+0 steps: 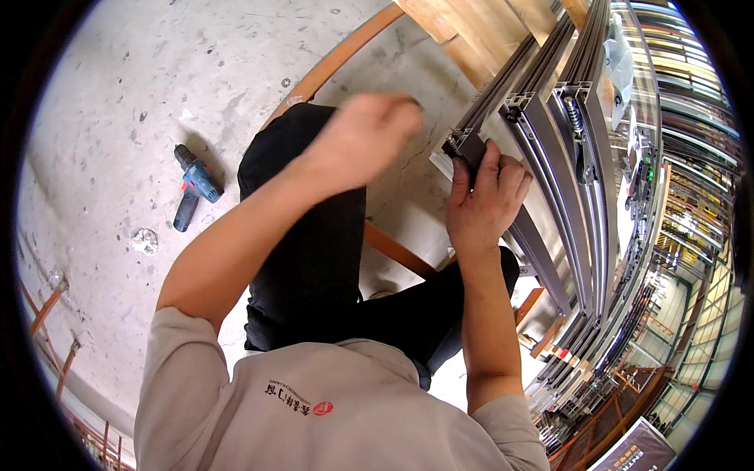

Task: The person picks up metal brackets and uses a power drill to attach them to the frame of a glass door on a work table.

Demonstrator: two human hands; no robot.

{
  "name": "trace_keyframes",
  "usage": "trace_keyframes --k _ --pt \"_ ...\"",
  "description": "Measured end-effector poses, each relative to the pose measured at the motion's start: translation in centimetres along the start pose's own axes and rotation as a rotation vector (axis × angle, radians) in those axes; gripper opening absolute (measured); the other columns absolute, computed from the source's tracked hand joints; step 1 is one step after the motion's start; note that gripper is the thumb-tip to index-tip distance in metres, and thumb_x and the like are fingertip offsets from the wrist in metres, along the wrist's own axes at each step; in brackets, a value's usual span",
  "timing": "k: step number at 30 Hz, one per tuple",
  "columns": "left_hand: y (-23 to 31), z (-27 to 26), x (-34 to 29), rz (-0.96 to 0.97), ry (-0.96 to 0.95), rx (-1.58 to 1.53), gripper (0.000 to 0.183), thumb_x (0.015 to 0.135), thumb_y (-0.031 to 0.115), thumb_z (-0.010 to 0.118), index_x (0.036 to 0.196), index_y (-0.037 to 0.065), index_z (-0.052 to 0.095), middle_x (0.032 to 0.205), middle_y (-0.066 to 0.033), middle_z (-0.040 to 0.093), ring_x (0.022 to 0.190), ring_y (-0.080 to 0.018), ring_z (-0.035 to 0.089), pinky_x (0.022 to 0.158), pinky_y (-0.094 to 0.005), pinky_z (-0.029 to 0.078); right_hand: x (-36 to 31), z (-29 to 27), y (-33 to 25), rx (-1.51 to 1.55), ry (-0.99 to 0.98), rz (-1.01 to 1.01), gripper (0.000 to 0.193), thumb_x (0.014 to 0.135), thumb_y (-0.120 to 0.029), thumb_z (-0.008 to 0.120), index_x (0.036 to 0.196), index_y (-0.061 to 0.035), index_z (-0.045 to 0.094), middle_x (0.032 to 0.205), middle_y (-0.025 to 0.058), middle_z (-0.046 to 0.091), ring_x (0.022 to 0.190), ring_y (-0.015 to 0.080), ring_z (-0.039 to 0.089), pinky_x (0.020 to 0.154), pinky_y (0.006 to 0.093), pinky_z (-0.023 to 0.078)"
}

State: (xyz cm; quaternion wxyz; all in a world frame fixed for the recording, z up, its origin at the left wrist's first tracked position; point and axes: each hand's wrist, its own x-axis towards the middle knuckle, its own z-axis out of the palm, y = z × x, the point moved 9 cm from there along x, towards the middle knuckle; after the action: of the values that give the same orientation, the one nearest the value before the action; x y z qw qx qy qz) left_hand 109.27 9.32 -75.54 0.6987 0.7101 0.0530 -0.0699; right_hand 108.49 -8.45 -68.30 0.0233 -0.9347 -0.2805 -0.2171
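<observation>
My right hand (488,200) is closed on a dark end piece (471,149) at the near end of a grey metal window-frame profile, thumb on one side and fingers on the other. A small spring-like part shows beside that piece. Over my bent knee, apart from the frames, my left hand (365,137) is smeared by motion. Its fingers are too blurred to read, and a small dark spot at its fingertips cannot be made out. Further right stand more frame profiles (542,133), one with a coiled spring (573,116) in its open end.
A blue and black cordless drill (200,182) lies on the concrete floor (102,102) at the left, near a crumpled white scrap (144,242). An orange-brown metal bar (338,63) curves past my knee. Wooden boards (471,35) are at the back. Racks of long profiles (691,133) fill the right.
</observation>
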Motion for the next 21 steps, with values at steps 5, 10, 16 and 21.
trace_keyframes --k 5,10,16,21 --pt "-7.4 -16.1 -9.0 0.011 0.727 0.180 0.036 0.100 0.019 0.054 0.121 -0.007 0.068 0.098 -0.0139 0.073 0.087 -0.0186 0.067 0.085 -0.0314 0.053 -0.3 0.0 0.1 -0.039 -0.006 -0.037 0.059 0.081 -0.015 0.078 0.132 0.0035 0.057 0.112 0.0205 0.052 0.098 0.0409 0.052 0.086 0.0517 0.046" --pt "-23.1 -22.2 -20.6 -0.431 0.630 0.919 0.060 0.090 0.019 0.066 0.141 -0.006 0.049 0.120 -0.0306 0.064 0.109 -0.0455 0.063 0.097 -0.0498 0.051 0.2 -0.1 -0.6 -0.016 -0.062 -0.059 0.058 0.083 -0.012 0.076 0.134 0.0048 0.055 0.115 0.0220 0.051 0.101 0.0419 0.051 0.089 0.0519 0.045" --pt "-31.8 -20.2 -25.5 -0.495 0.412 1.238 0.086 0.079 0.023 0.075 0.146 -0.013 0.035 0.134 -0.0294 0.050 0.130 -0.0440 0.046 0.112 -0.0493 0.038 0.0 -0.2 -0.5 -0.004 -0.087 -0.078 0.055 0.086 -0.011 0.073 0.135 0.0056 0.053 0.115 0.0224 0.050 0.102 0.0424 0.051 0.090 0.0522 0.044" --pt "-32.3 -19.1 -24.7 -0.579 0.396 1.293 0.086 0.075 0.021 0.076 0.145 -0.011 0.037 0.122 -0.0254 0.053 0.121 -0.0416 0.050 0.112 -0.0476 0.038 -0.1 -0.2 -0.4 -0.021 -0.081 -0.063 0.055 0.086 -0.013 0.074 0.135 0.0040 0.054 0.115 0.0218 0.051 0.103 0.0418 0.051 0.089 0.0516 0.044"
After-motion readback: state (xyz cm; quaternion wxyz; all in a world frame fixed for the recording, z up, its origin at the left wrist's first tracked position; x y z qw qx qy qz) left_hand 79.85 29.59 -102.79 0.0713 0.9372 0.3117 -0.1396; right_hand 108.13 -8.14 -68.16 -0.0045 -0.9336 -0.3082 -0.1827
